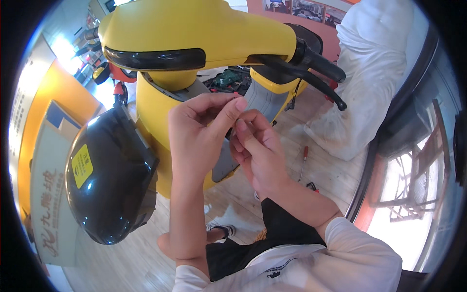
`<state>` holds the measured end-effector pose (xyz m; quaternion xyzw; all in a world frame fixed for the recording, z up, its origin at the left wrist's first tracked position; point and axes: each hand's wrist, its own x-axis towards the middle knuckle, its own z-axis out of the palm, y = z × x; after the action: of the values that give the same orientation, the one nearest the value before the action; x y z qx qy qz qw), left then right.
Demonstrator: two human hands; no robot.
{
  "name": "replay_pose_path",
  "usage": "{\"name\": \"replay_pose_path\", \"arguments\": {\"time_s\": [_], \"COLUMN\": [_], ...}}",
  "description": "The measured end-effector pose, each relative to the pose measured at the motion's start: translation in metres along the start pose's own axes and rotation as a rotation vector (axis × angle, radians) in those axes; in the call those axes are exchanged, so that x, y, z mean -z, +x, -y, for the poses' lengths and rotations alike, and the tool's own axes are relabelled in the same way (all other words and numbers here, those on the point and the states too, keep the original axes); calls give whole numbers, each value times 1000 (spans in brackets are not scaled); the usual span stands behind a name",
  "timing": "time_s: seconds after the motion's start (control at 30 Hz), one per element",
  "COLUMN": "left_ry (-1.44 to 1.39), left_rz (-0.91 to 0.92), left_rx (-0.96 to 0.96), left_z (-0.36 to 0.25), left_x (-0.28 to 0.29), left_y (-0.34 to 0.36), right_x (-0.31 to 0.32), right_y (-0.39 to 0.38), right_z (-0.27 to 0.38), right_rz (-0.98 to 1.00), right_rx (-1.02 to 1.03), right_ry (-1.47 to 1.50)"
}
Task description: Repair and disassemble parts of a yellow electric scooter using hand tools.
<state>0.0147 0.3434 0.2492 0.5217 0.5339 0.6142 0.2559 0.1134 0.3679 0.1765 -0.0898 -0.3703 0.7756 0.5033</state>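
Just beyond your left hand (197,120) and right hand (262,151) stands the smooth, rounded yellow scooter (155,29). Your fingertips (240,104) bunch close together; I cannot tell whether either grip grasps anything. At left bulges a glossy black domed shell (114,190), above pale wood-grained floor (335,177).

Left grip (197,121) seemingly touches right grip (259,146) near scooter (194,29).
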Motion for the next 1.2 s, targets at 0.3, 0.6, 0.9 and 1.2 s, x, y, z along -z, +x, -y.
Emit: {"name": "replay_pose_path", "arguments": {"time_s": [0.3, 0.6, 0.9, 1.2], "left_ry": [67, -127, -158, 6], "left_rz": [-137, -110, -148, -149], "left_rx": [-113, 4, -17, -23], "left_z": [-4, 5, 9, 5], "left_x": [-11, -18, -19, -24], "left_y": [13, 12, 10, 11], "right_x": [7, 4, 6, 13], "right_y": [22, 23, 15, 24], "right_z": [2, 7, 6, 3], "right_rz": [-88, -86, -47, -63], "right_rx": [124, 171, 207, 260], "right_ry": [-167, -181, -154, -245]}}
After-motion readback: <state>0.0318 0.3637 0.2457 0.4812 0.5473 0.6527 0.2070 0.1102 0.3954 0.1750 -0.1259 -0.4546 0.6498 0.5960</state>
